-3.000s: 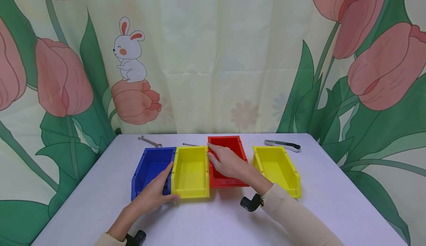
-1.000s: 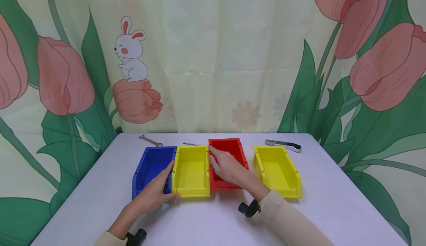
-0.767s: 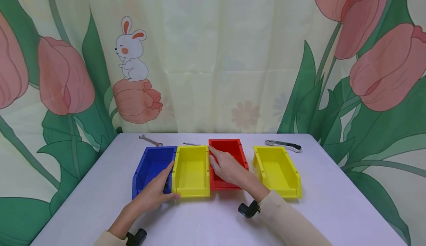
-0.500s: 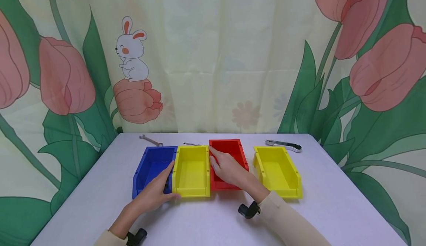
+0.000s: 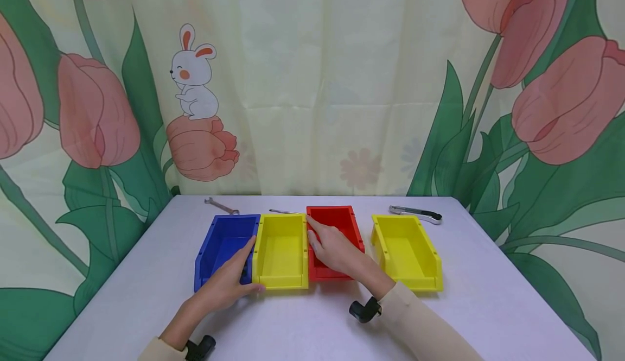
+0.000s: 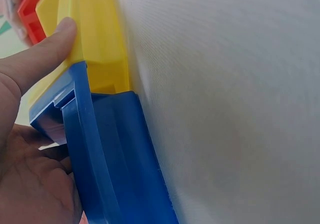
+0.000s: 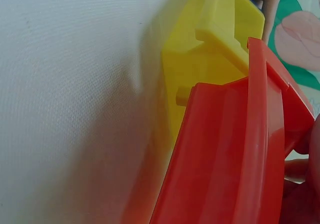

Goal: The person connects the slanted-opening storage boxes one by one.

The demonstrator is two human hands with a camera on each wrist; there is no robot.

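Only the right wrist view shows a small yellow tab (image 7: 182, 96) on the side of the middle yellow bin (image 5: 281, 252); only the head view shows the wrench (image 5: 221, 206) behind and left of that bin, and another yellow bin (image 5: 407, 252) well to its right. The left hand (image 5: 227, 282) grips the blue bin (image 5: 227, 239), just left of the middle yellow bin, thumb against the latter's front. The right hand (image 5: 337, 247) grips the near wall of the red bin (image 5: 344, 217), just right of it.
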